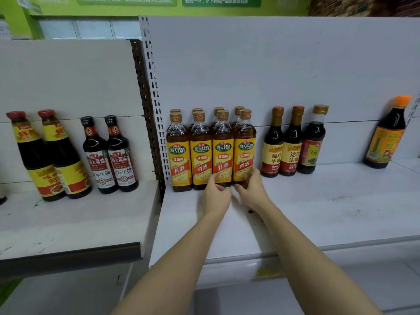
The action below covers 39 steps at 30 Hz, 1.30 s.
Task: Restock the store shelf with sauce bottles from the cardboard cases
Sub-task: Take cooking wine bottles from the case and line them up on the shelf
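While both hands grasp bottle bases, left hand on the third and right hand on the fourth, the amber, yellow-labelled cooking-wine bottles stand upright, gold caps up, on the white shelf.

This is a shop, a grocery aisle by the look of it. White metal retail shelves with slotted uprights fill the frame, backed by plain panels. Labelled sauce bottles stand in faced rows: yellow-labelled cooking wine bottles at centre, soy sauce bottles at left. Green printed signage runs along the top edge.
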### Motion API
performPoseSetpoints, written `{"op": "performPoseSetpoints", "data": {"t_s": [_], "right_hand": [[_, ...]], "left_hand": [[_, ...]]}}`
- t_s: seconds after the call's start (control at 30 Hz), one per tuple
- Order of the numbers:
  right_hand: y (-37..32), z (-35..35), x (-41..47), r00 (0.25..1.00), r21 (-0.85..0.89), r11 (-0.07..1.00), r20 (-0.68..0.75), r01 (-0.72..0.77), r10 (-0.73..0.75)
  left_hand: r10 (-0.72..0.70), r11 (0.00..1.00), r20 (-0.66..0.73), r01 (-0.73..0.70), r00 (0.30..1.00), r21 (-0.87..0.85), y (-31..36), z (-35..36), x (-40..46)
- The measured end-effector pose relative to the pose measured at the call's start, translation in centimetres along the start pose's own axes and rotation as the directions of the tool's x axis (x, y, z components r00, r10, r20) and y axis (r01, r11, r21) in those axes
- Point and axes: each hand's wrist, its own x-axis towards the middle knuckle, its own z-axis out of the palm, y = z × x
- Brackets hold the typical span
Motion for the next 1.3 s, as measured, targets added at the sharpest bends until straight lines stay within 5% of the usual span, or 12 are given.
{"op": "performPoseSetpoints", "data": {"t_s": [0.33, 0.77, 1.13, 1.3], "right_hand": [[-5.7, 1.4, -4.8, 0.998, -0.074, 0.996, 0.020, -0.053, 0.055], [-15.7, 12.9, -18.1, 0.998, 0.029, 0.999, 0.057, 0.032, -0.034], [-16.7, 26.2, -33.4, 0.945, -0.031, 0.999, 0.328, -0.005, 0.015], [-11.6, 31.9, -40.3, 0.867, -0.131, 0.986, 0.473, -0.106, 0.156]], "left_hand": [[-0.128, 0.987, 0.232, 0.147, 0.964, -0.070, 1.2, -6.5, -3.1], [-0.135, 0.971, -0.082, 0.115, 0.988, -0.210, -1.6, -25.7, -13.2], [-0.368, 0.921, -0.105, 0.346, 0.924, -0.182, -15.9, -38.4, -24.5], [-0.558, 0.821, -0.086, 0.533, 0.826, -0.206, -23.7, -41.0, -31.1]]}}
